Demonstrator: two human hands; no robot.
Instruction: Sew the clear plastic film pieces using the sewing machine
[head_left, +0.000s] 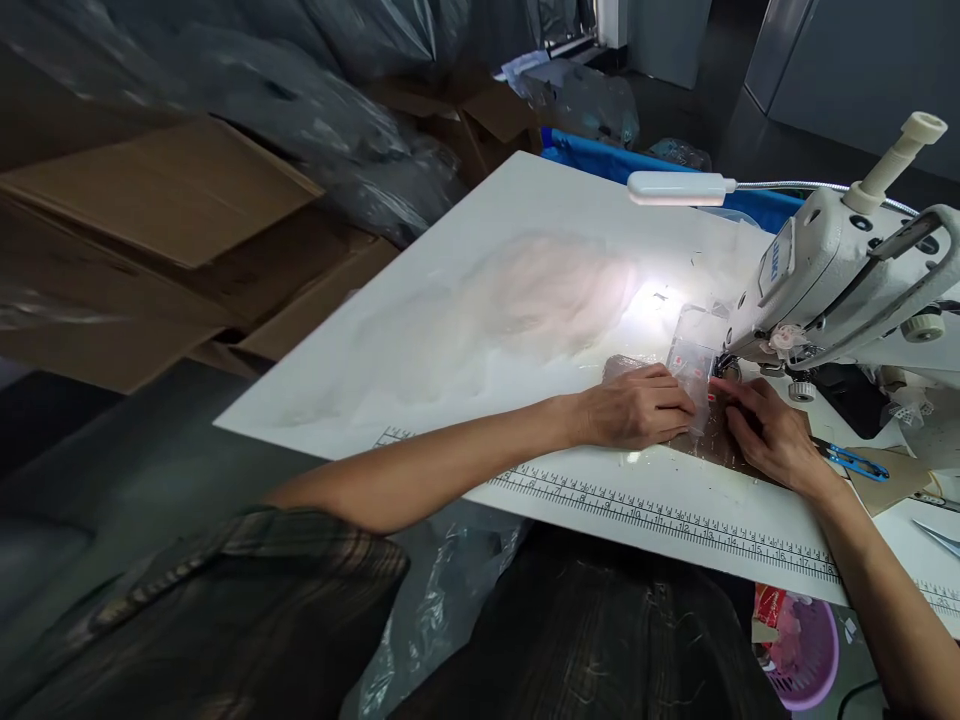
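Observation:
A thin translucent plastic piece with small red marks (691, 362) lies under the front of the white sewing machine (810, 260), close to its needle area. My left hand (637, 405) is closed over the left edge of this piece, fingers curled with their tips hidden. Beneath that hand, a crinkled clear bundle (621, 368) pokes out. My right hand (776, 435) rests on the brown machine plate (720, 450), index finger stretched to the plastic's right edge beside the presser foot and thumb held apart. Blue thread snips (855, 460) lie by the right wrist.
A lamp (679, 188) lights the white table (450, 330), which has a printed ruler (637, 510) along its front edge. Tweezers (937, 538) lie at far right. Cardboard boxes (165, 200) stand left, a purple basket (817, 660) below, and blue cloth (592, 155) behind.

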